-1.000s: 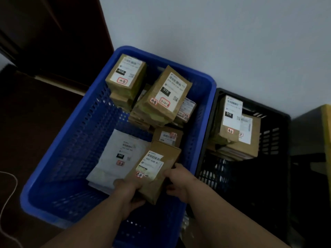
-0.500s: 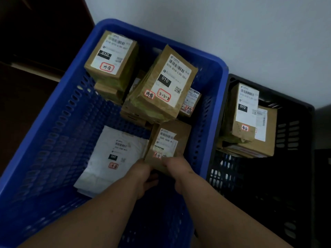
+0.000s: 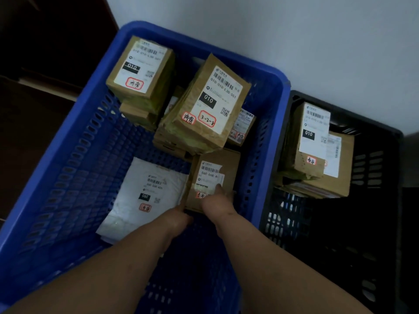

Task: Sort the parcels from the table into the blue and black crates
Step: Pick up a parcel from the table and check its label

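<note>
Both my hands reach down into the blue crate. Between them is a small brown parcel with a white label, low near the crate's right wall. My left hand holds its near left corner, and my right hand grips its near edge with the thumb on the label. A white mailer bag lies flat to the left of it. Further back in the blue crate stand two stacks of brown parcels, one at the far left and one in the middle. The black crate sits to the right.
The black crate holds a stack of brown parcels at its far end. A pale wall runs behind both crates. Dark floor and dark furniture lie to the left.
My hands have carried the small brown parcel forward and down into the blue crate, beside the white mailer bag. The view has closed in on the crates.
</note>
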A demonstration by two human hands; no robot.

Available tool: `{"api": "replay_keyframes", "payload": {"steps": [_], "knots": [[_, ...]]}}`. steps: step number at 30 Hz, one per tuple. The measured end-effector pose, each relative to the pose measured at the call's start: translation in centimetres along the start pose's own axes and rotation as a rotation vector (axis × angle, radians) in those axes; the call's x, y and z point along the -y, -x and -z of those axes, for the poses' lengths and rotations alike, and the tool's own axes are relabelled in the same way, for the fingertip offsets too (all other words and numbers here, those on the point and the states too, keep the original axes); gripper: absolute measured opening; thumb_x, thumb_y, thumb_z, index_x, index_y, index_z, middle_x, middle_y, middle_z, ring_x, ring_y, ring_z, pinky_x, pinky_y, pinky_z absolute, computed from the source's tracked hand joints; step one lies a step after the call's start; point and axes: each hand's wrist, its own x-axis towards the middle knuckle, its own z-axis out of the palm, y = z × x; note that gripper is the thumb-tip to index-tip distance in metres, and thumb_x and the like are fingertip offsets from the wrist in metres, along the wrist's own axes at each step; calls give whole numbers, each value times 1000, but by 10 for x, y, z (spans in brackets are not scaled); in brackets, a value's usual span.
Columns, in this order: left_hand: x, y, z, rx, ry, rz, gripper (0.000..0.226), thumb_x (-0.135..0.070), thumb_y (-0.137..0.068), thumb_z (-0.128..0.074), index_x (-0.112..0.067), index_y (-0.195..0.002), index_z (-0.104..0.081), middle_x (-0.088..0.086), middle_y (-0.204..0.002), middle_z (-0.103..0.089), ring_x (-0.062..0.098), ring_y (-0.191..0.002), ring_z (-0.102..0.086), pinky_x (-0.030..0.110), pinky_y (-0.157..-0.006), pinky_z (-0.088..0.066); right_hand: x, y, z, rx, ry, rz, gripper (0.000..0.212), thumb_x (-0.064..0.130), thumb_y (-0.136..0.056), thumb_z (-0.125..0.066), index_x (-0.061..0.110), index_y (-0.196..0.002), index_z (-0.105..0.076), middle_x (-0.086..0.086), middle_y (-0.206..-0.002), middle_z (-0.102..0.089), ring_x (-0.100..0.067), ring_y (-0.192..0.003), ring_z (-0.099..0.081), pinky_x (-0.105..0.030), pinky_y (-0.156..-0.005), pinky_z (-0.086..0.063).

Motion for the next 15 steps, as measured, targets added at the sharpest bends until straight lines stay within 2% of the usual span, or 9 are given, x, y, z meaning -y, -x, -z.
{"api": "replay_keyframes", "payload": {"steps": [2,3,5,6,7,9,11,13,15], "knots": [[-1,13,-1,-10,1,-50,61,-7,-99,-49,-13,-153,-21,15,-150,-39,19,-110,-48,23,-81,-43,2,5,4,6,-26,18,67,16,-102,-46,18,-158,-9,-4,-158,-26,-20,-136,-38,-14,-103,-31],[-2,21,-2,-22,20,-69,58,-7,-100,-48,-13,-153,-24,15,-148,-41,13,-98,-49,20,-72,-41,4,8,7,32,-15,37,66,14,-102,-46,18,-158,-12,-4,-156,-30,-20,-134,-40,-14,-104,-32],[-5,37,-4,-91,75,-101,53,-6,-101,-46,-13,-151,-31,16,-145,-45,5,-75,-44,14,-60,-36,10,18,16,98,52,50,64,13,-101,-45,17,-157,-14,-7,-156,-29,-24,-136,-38,-24,-113,-31],[-5,45,-5,-140,89,-119,50,-6,-101,-45,-13,-149,-33,17,-143,-46,4,-72,-42,13,-56,-36,12,26,21,114,99,78,63,13,-101,-46,17,-156,-16,-8,-156,-27,-25,-137,-36,-28,-115,-29],[-5,53,-7,-194,87,-141,48,-6,-101,-43,-12,-148,-37,16,-142,-47,4,-74,-44,11,-57,-37,15,35,27,133,124,104,61,15,-102,-47,16,-156,-18,-9,-156,-28,-26,-137,-36,-29,-116,-29],[-4,73,-9,-313,40,-192,43,-9,-102,-44,-11,-144,-44,12,-144,-47,13,-100,-53,11,-76,-38,15,53,39,166,165,174,56,16,-101,-49,14,-153,-27,-7,-151,-35,-24,-134,-40,-27,-115,-30],[-5,98,-12,-413,-47,-243,37,-15,-100,-48,-12,-137,-54,9,-141,-53,20,-121,-51,15,-89,-33,15,80,54,166,211,250,48,13,-101,-50,10,-147,-38,-4,-135,-45,-22,-129,-45,-20,-109,-35],[-10,122,-17,-495,-135,-296,29,-21,-97,-54,-15,-124,-65,5,-129,-62,21,-117,-56,21,-94,-38,15,107,71,140,318,360,41,11,-100,-51,6,-140,-47,0,-122,-47,-22,-125,-49,-15,-98,-38],[-18,146,-25,-560,-209,-359,16,-24,-95,-58,-22,-107,-70,2,-114,-69,18,-103,-61,26,-93,-45,14,130,89,91,493,475,41,17,-99,-52,5,-138,-51,-5,-132,-51,-24,-122,-52,-21,-96,-43]]}}
